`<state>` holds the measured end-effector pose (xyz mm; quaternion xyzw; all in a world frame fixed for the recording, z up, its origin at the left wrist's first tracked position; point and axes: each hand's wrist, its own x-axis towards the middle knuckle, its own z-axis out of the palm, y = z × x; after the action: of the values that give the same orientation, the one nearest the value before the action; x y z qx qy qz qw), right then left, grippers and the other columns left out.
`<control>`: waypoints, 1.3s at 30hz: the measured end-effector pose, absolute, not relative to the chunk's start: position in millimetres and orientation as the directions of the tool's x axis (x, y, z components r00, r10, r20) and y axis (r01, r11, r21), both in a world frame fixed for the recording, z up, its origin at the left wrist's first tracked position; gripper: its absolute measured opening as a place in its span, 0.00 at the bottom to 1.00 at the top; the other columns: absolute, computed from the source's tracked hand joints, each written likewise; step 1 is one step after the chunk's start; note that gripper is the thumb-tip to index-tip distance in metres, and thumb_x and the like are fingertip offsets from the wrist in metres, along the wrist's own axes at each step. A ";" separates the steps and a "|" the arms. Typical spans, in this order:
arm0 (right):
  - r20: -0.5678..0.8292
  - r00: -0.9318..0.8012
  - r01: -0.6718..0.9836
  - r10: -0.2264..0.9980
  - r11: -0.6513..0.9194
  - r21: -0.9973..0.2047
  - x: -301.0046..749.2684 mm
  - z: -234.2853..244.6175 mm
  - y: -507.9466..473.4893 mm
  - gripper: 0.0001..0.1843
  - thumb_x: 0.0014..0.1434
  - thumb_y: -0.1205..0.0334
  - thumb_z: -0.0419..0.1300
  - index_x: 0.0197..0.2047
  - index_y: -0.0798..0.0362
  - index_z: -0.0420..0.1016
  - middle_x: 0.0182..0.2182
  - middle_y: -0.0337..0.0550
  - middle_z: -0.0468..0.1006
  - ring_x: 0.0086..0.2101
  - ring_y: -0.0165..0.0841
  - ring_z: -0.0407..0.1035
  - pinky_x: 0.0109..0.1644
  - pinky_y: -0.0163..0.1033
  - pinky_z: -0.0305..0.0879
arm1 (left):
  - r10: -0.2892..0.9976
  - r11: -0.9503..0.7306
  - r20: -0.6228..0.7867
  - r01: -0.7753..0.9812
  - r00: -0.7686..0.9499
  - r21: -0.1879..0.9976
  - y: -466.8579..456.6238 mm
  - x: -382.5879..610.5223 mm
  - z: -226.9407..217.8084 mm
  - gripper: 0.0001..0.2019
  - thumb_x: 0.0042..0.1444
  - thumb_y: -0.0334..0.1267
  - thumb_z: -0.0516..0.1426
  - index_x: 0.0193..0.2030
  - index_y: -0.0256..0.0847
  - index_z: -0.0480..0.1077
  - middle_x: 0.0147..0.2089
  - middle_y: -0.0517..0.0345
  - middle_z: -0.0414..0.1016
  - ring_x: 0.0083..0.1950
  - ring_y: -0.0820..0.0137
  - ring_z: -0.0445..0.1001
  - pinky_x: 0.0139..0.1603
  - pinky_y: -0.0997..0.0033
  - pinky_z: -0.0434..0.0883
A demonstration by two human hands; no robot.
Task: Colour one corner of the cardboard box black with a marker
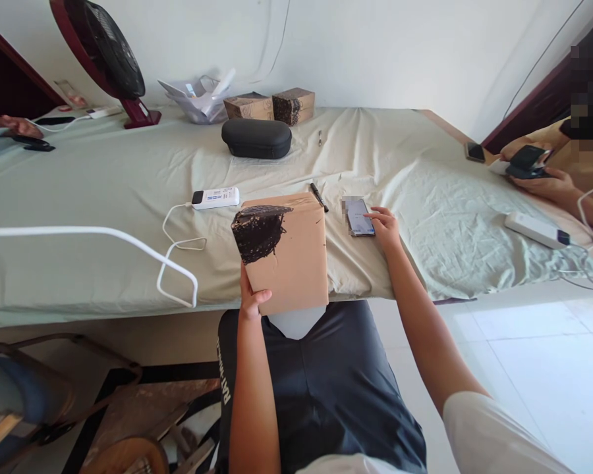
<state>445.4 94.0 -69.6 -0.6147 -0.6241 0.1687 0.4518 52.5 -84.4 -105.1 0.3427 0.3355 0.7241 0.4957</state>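
Observation:
My left hand (251, 299) grips the lower left edge of a tan cardboard box (289, 253) and holds it upright above my lap; a black scribbled patch covers the box's upper left corner. My right hand (386, 226) rests on the cloth-covered table (103, 191), its fingers spread and touching the screen of a smartphone (358, 216) that lies flat there. A black marker (319, 196) lies just behind the box.
A white power bank (216, 197) with a white cable, a black zip case (256, 137), two small cardboard boxes (269, 105), a plastic bag and a fan (106, 56) stand on the table. Another person's hands hold a phone (526, 161) at right; a third hand is at far left.

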 end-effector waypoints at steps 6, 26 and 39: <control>0.369 0.140 0.616 0.919 0.211 -0.759 448.7 -75.4 98.5 0.19 0.58 0.60 0.55 0.40 0.48 0.90 0.59 0.51 0.81 0.53 0.47 0.77 0.56 0.56 0.78 | 0.944 -0.294 0.172 -0.483 -0.282 0.825 -81.9 51.6 -109.8 0.49 0.32 0.52 0.76 0.67 0.50 0.76 0.58 0.46 0.82 0.59 0.46 0.80 0.59 0.51 0.76; 0.356 0.070 0.643 0.932 0.231 -0.730 451.6 -88.7 106.9 0.21 0.60 0.54 0.58 0.49 0.46 0.89 0.59 0.53 0.77 0.63 0.52 0.70 0.66 0.59 0.71 | 0.943 -0.286 0.147 -0.504 -0.298 0.815 -83.1 51.0 -109.6 0.47 0.30 0.49 0.77 0.63 0.51 0.78 0.56 0.49 0.84 0.57 0.50 0.81 0.57 0.55 0.77; 0.316 0.065 0.690 0.946 0.186 -0.700 450.8 -87.3 108.9 0.24 0.59 0.55 0.58 0.54 0.45 0.88 0.57 0.53 0.76 0.63 0.55 0.68 0.75 0.65 0.59 | 0.947 -0.283 0.148 -0.523 -0.285 0.804 -83.5 53.1 -101.7 0.44 0.30 0.46 0.76 0.62 0.52 0.79 0.57 0.49 0.83 0.57 0.50 0.81 0.58 0.53 0.79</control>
<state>450.8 108.9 -87.3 -0.6165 -0.6636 0.1643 0.3907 53.1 -83.5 -101.7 0.3249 0.3265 0.7319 0.5021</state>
